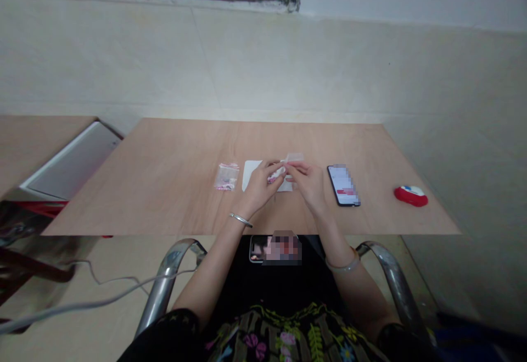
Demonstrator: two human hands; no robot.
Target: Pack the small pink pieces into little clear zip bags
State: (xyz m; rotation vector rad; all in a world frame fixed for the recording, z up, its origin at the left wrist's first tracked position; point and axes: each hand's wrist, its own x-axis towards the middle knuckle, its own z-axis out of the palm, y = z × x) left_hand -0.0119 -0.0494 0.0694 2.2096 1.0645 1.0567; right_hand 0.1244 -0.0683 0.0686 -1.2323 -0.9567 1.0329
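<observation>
My left hand (258,187) and my right hand (308,182) meet above the middle of a plywood table (164,197). Between their fingertips is a small white-and-pink item (276,174), too small to identify, and both hands pinch it. A translucent plastic sleeve (295,157) lies just beyond my right fingers. Under my hands is a white card (251,175), partly hidden by them. To the left of my left hand lies a small clear plastic bag (226,176) with pinkish contents.
A smartphone (343,185) lies right of my right hand, and a red-and-white computer mouse (410,196) sits further right. A second phone (257,248) rests on my lap between chrome chair arms (173,280). A white panel (69,159) stands on the left, with a grey cable (99,290) below.
</observation>
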